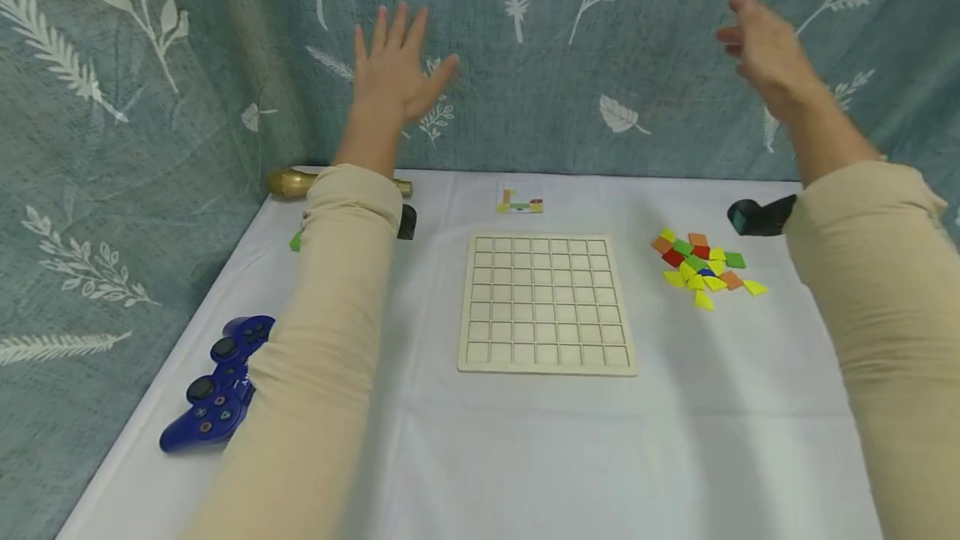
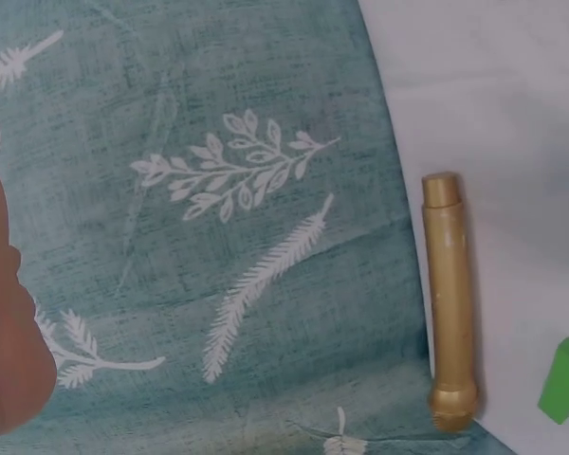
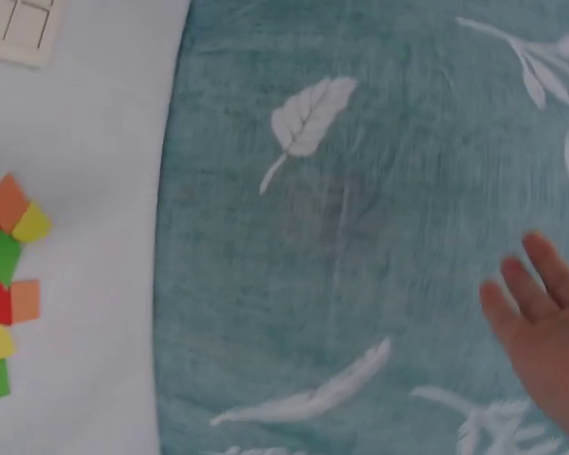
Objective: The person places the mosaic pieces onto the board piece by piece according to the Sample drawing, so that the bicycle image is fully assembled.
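Both hands are raised in front of the curtain, beyond the table's far edge. My left hand (image 1: 393, 69) has its fingers spread and holds nothing. The right hand (image 1: 772, 52) is also free of any object; in the right wrist view its fingers (image 3: 536, 275) look extended. Between the arms lies a pale wooden grid board (image 1: 546, 303) with square cells, none filled. A loose pile of colored tiles (image 1: 697, 262) in yellow, green, red, orange and blue is to its right. Behind the board lies a small pattern card (image 1: 519, 197).
A blue game controller (image 1: 225, 394) lies at the left, partly behind the left sleeve. At the far left corner are a gold-colored cylindrical handle (image 2: 450, 294) and a green block (image 2: 564, 381). A patterned teal curtain (image 1: 555, 107) hangs behind the white-covered table (image 1: 525, 457).
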The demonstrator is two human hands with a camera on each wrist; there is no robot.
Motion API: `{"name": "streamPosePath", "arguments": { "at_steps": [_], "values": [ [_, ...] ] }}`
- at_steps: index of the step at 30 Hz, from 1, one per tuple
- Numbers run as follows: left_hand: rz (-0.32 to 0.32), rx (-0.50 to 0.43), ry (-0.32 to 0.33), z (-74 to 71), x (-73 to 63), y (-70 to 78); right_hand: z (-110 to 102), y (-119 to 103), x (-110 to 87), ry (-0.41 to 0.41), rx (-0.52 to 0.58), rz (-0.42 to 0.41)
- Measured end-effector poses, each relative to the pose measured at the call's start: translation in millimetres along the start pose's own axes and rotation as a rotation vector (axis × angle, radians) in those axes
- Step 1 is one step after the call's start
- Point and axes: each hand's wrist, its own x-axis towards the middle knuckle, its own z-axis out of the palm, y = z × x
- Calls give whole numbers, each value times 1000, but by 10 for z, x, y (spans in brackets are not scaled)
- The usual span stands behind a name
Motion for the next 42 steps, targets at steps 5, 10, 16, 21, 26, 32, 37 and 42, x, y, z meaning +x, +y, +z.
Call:
{"name": "streamPosePath", "arguments": {
  "at_steps": [5, 10, 16, 21, 26, 32, 37, 42],
  "values": [
    [74, -59, 72, -78, -25, -89, -284, 459, -131, -98, 503, 57],
    [166, -90, 91, -96, -108, -188, -410, 944, -325, -202, 714, 144],
    [299, -99, 72, 49, -278, -255, -342, 1518, -686, -351, 901, 158],
    [361, -154, 8, 332, -461, -319, -219, 1841, -924, -536, 959, 178],
    [385, -203, -64, 700, -581, -372, -62, 2061, -1099, -681, 901, 217],
    [395, -211, -165, 1070, -685, -376, 118, 2179, -1205, -586, 630, 266],
    [427, -192, -269, 1343, -779, -338, 253, 2173, -1231, -552, 373, 290],
    [479, -180, -387, 1529, -868, -279, 309, 2132, -1223, -532, 267, 288]
  ]
}}
